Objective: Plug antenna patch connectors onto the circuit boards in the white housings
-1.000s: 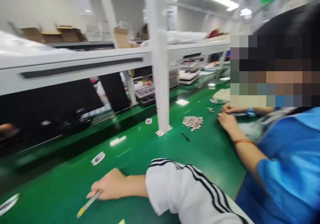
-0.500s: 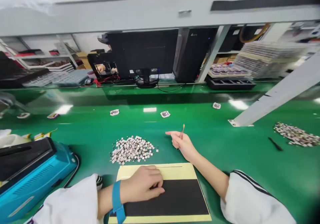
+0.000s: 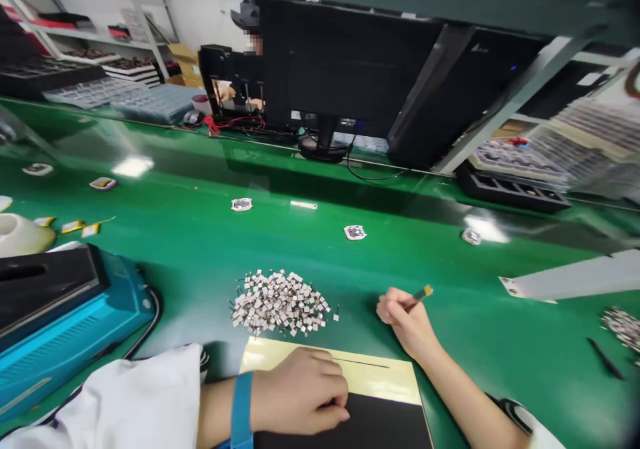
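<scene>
My left hand, with a blue wrist strap, rests on a yellow sheet that has a black panel. Its fingers are curled in toward the thumb, and whatever they may hold is hidden. To the right of the sheet, my right hand is closed round a slim tool with a yellow end, which pokes out at the upper right; its other end is hidden. A pile of small silvery square parts with short leads lies just beyond the sheet, one part apart from it.
A blue machine with a black top stands at the left. White-rimmed small modules are spread across the green table. A slanted white post, a dark tool and another pile of parts are at the right. A monitor stands behind.
My right hand has turned: the extended index finger is now folded in, and the tool leans right with its yellow end more visible. My left hand stays on the sheet. The view has shifted and tilted.
</scene>
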The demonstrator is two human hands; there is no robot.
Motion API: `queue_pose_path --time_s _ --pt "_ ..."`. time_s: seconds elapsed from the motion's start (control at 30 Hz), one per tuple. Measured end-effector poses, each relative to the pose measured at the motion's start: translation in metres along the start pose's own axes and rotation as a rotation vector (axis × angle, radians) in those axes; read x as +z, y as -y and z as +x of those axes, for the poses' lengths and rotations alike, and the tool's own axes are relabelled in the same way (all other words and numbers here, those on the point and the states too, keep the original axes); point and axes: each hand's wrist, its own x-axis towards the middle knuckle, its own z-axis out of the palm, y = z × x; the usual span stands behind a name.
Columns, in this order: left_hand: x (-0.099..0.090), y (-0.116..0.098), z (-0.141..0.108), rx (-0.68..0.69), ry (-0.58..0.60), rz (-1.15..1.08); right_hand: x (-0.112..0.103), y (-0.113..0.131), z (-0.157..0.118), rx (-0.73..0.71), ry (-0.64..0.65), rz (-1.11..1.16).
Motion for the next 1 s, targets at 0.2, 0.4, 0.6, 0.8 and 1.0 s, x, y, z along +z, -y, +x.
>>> queue_pose_path --time_s 0.2,0.4,0.6,0.8,1.0 --pt "-0.003 0.000 0.001 0.024 0.022 0.000 -0.004 -0.003 0.000 0.023 -0.008 -0.008" --pt "-0.001 0.003 0.001 0.050 -0.035 -0.026 0.003 0.003 0.001 0.014 -0.019 -0.007" --pt "0.003 0.005 0.002 0.090 -0.093 -0.067 0.000 0.005 -0.001 0.002 0.043 -0.021" --pt "-0.001 0.006 0.002 0.061 -0.097 -0.123 0.004 0.002 0.008 -0.141 0.174 -0.204" --pt "-0.008 0.000 0.001 -0.116 0.003 -0.100 0.006 0.036 0.000 -0.179 -0.044 -0.482"
